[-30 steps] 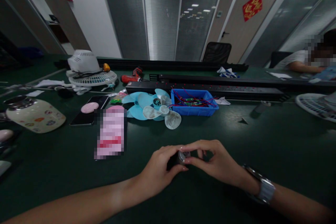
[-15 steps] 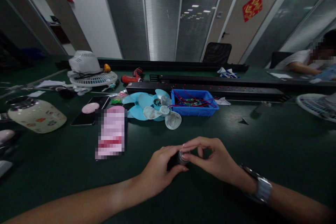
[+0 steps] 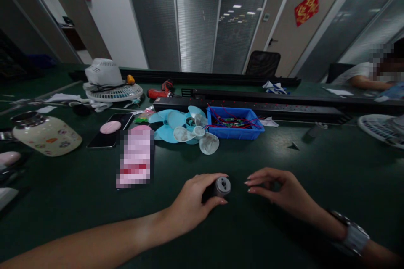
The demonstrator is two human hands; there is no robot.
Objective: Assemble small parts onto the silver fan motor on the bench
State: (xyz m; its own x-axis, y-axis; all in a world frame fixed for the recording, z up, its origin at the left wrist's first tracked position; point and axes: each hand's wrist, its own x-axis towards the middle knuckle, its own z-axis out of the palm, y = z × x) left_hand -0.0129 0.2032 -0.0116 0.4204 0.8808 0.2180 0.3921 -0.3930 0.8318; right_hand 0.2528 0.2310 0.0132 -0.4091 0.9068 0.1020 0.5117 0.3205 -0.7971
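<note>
My left hand [image 3: 195, 199] grips a small dark metal cylinder [image 3: 224, 185] between thumb and fingers, just above or on the green tabletop. The cylinder's round grey end faces up, with a few dark holes in it; its lower side is partly hidden by the hand. To the right of it, my right hand [image 3: 277, 187] is apart from the cylinder. Its thumb and fingertips are curved with a gap between them, and nothing shows in them. A watch [image 3: 350, 233] is on the right wrist.
Behind my hands lie fan blades [image 3: 197, 128] and a blue bin [image 3: 236, 132] of wired boards. On the left are a pink pouch-like thing [image 3: 135, 155], a phone [image 3: 101, 139] and a cream jug [image 3: 50, 134]. A red drill [image 3: 160, 91] lies farther back. Someone [image 3: 362, 75] sits far right.
My right hand has let go of the top of the cylinder and moved to the right, uncovering its round end. My left hand keeps its hold in about the same place.
</note>
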